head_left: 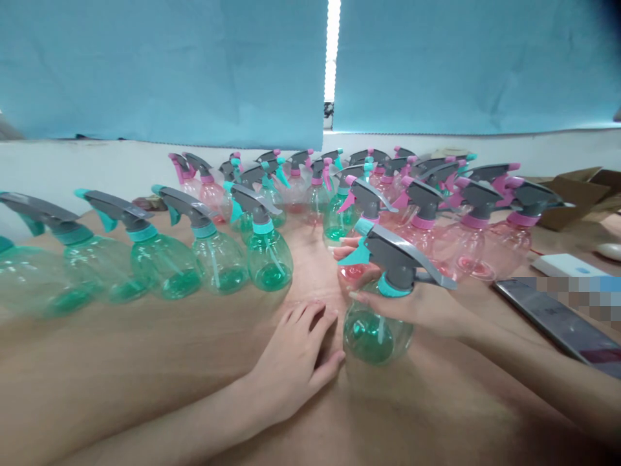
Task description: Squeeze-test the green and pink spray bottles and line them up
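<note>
My right hand is closed around the upper part of a clear green spray bottle, just under its turquoise collar. This bottle has a grey spray head with a turquoise nozzle and trigger, pointing left. Some of the fingers are partly hidden behind the spray head. Resting on the table just left of that bottle, my left hand holds nothing, palm down with its fingers stretched forward. Beyond its fingertips stands another green spray bottle, the nearest to it in a row.
Several green bottles line the left side of the wooden table. Pink-collared bottles crowd the right and back. A phone, a white box and an open cardboard box lie at right. Blue curtains hang behind.
</note>
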{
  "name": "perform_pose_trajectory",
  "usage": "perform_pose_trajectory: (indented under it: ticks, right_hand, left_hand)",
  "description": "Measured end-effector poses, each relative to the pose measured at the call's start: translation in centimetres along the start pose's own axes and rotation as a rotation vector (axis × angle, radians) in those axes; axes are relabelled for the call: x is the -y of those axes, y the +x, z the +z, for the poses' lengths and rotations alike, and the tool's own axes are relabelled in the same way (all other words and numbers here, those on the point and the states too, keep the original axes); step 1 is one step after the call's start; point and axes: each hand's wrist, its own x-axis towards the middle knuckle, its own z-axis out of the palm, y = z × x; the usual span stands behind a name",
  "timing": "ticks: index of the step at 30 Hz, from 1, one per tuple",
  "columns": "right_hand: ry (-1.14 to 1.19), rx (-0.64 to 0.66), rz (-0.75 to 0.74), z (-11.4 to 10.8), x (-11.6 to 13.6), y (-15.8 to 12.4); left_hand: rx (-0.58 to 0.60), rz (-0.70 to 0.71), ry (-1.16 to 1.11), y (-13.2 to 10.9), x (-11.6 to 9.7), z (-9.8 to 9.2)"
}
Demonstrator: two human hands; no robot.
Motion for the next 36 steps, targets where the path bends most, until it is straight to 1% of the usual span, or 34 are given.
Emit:
perform_pose_trajectory:
  ticks: [2, 7, 12, 19, 26, 31, 36]
  right_hand:
    - [-0.018, -0.029, 0.008, 0.11, -0.2, -0.03]
    - [0.043, 0.001, 0.018, 0.17, -0.62, -0.07]
    - [0.018, -0.033, 0.022, 0.11, -0.55, -0.04]
    - [0.072, -0.016, 0.017, 0.03, -0.38, -0.06]
    - [0.079, 0.024, 0.017, 0.03, -0.41, -0.02]
    - [0.045, 0.001, 0.006, -0.02, -0.22, 0.0]
    - [0.052, 0.007, 0.013, -0.05, -0.4, -0.09]
  left_hand:
    - [0.007, -0.002, -0.003, 0.02, -0.02, -0.01]
    - [0.023, -0.004, 0.009, 0.04, -0.02, -0.01]
    - [0.017, 0.004, 0.01, -0.06, 0.0, -0.05]
    - [-0.008, 0.014, 0.008, 0.0, 0.01, 0.07]
    - [0.005, 0.015, 0.011, 0.05, -0.06, -0.06]
    - [-0.01, 0.018, 0.015, 0.01, 0.02, 0.0]
    - [-0.023, 0.025, 0.009, -0.03, 0.11, 0.12]
